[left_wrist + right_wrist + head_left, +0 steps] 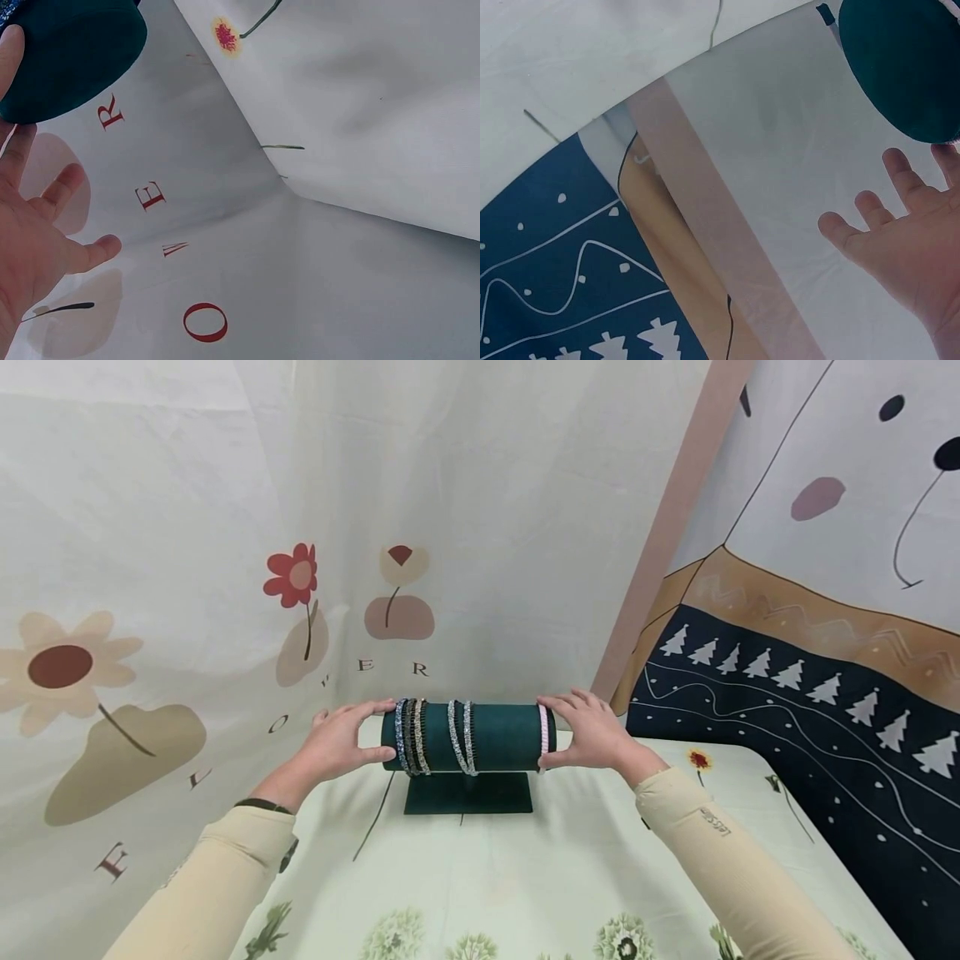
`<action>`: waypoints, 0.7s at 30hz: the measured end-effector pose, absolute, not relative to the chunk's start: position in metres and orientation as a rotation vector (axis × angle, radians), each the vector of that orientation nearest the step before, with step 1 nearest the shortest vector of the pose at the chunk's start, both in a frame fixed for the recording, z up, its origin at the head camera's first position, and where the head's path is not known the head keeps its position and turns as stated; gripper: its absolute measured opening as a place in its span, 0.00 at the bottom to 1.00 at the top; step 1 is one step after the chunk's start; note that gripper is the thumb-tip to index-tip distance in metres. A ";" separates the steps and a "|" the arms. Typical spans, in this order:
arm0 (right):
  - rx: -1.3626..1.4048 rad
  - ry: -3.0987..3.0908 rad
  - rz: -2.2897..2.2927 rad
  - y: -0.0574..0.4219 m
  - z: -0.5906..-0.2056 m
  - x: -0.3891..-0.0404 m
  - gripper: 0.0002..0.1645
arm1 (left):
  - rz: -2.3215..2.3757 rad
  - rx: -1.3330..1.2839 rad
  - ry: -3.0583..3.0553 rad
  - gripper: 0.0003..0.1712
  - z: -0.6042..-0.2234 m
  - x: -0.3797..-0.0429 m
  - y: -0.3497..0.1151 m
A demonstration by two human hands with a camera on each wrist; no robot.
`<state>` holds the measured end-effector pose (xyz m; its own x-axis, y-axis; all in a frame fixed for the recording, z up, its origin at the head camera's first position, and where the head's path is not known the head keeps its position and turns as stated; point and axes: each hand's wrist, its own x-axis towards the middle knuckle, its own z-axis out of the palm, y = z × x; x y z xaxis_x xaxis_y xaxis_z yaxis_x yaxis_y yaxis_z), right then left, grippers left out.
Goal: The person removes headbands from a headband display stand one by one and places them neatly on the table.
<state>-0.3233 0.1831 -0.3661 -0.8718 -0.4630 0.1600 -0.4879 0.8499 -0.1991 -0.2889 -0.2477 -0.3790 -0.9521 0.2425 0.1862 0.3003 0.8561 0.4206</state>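
Observation:
A dark green bracelet stand [504, 739], a padded roll on a flat base [468, 795], stands in front of me on the table. My left hand [336, 745] grips the roll's left end between thumb and fingertips, beside several blue, black and gold beaded bracelets [411, 737]. Two silvery bracelets [462, 739] circle the middle. At the right end, my right hand [596, 732] holds the roll the same way, its fingertips right at a pink band [544, 731]. Both wrist views show the roll's round end, with the other fingers spread off it.
The table wears a pale cloth [480, 868] printed with flowers. Behind it hangs a white curtain [510, 527] with flowers and letters. A dark blue cloth with white trees [787, 743] hangs along the right side.

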 end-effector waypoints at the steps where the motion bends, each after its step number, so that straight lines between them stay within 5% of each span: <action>1: 0.752 -2.919 0.360 0.183 -0.366 -0.324 0.64 | -0.690 -0.428 -2.903 0.48 -0.379 -0.289 -0.248; 21: 0.754 -2.893 0.332 0.188 -0.382 -0.324 0.74 | -0.705 -0.422 -2.905 0.48 -0.381 -0.290 -0.248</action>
